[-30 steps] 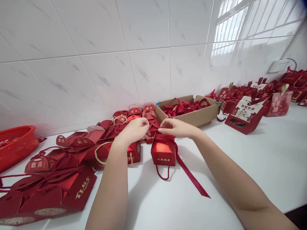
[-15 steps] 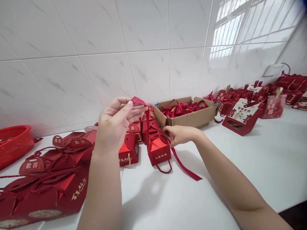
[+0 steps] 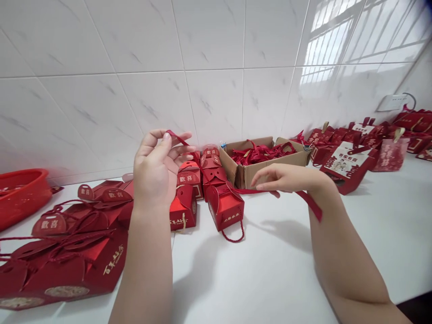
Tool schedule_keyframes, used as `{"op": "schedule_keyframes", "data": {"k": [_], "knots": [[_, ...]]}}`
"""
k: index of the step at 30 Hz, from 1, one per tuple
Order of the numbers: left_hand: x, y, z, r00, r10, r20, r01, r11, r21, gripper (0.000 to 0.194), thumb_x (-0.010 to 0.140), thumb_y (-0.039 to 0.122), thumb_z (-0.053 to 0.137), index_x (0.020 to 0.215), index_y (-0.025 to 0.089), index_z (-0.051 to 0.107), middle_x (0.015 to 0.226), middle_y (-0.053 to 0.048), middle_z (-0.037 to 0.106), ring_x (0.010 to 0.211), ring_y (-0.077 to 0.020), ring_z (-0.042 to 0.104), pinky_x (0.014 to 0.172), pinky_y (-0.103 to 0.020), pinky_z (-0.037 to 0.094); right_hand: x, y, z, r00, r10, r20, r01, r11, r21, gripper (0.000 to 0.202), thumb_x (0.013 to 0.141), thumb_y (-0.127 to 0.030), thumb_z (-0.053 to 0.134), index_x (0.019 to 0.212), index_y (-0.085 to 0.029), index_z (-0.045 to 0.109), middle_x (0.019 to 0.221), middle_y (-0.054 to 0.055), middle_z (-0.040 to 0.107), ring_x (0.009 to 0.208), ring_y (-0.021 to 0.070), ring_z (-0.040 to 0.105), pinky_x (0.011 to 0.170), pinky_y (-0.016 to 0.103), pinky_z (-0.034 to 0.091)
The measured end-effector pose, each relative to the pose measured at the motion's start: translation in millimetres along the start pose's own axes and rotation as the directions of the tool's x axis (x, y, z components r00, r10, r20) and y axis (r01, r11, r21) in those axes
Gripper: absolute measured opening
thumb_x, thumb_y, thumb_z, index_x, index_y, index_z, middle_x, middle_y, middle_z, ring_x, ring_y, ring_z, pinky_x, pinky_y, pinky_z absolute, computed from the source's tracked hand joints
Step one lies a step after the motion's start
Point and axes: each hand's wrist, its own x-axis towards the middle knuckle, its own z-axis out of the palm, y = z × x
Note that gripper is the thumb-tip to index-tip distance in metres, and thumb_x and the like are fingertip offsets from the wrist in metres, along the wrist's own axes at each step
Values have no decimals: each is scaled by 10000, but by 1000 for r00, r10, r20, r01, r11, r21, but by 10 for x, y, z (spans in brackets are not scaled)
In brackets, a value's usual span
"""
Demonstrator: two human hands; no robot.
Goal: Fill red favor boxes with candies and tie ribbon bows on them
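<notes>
ok, left hand (image 3: 153, 168) pinches ribbon (image 3: 312, 207); right hand (image 3: 281, 177) has its other end along the fingers, grip unclear; box (image 3: 231, 209) sits between them.

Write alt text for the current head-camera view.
A person's left hand and right hand hold a red ribbon out to either side of a small red gift box on a white table. An open cardboard box of ribbons stands behind, with more red boxes to both sides.
</notes>
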Motion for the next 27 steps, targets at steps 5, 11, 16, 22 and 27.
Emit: {"op": "schedule_keyframes", "data": {"k": [5, 11, 16, 22, 27], "knots": [[3, -17, -20, 1000, 24, 13, -24, 999, -23, 69, 834, 142, 558, 777, 178, 573, 787, -45, 705, 680, -154, 682, 629, -252, 542, -82, 46, -57, 972, -207, -111, 231, 929, 290, 301, 863, -435, 584, 734, -168, 641, 591, -18, 598, 451, 59, 458, 445, 209, 369], [-40, -10, 18, 997, 60, 56, -58, 998, -33, 74, 824, 143, 591, 755, 157, 613, 763, -34, 691, 683, -138, 677, 692, -265, 562, -74, 83, -15, 856, -447, -261, 510, 646, 568, 244, 872, -336, 585, 1072, -233, 678, 1064, 55, 711, 942, 201, 686, 877, 384, 534], [-54, -28, 39, 994, 84, 75, -84, 996, -10, 29, 790, 173, 663, 762, 175, 656, 751, -3, 690, 722, -119, 680, 724, -241, 575, -38, 64, 29, 811, -440, -386, 586, 594, 551, 273, 831, -323, 642, 1088, -239, 675, 1078, 54, 712, 947, 222, 686, 881, 409, 541], [-120, 1, 99, 991, 70, 113, -73, 997, 21, 19, 768, 212, 695, 761, 194, 696, 766, 7, 707, 690, -98, 678, 676, -201, 579, -27, 6, 35, 688, -371, -624, 664, 669, 334, 344, 888, -492, 538, 831, -215, 735, 843, 40, 703, 643, 100, 606, 591, 240, 515], [-194, 10, 176, 988, 93, 127, -104, 991, 87, 97, 745, 179, 709, 832, 208, 739, 821, -2, 723, 717, -93, 678, 682, -185, 579, -59, -143, 86, 516, -223, -827, 620, 763, 181, 319, 837, -514, 600, 823, -229, 744, 782, 32, 681, 713, 140, 619, 595, 272, 496]]}}
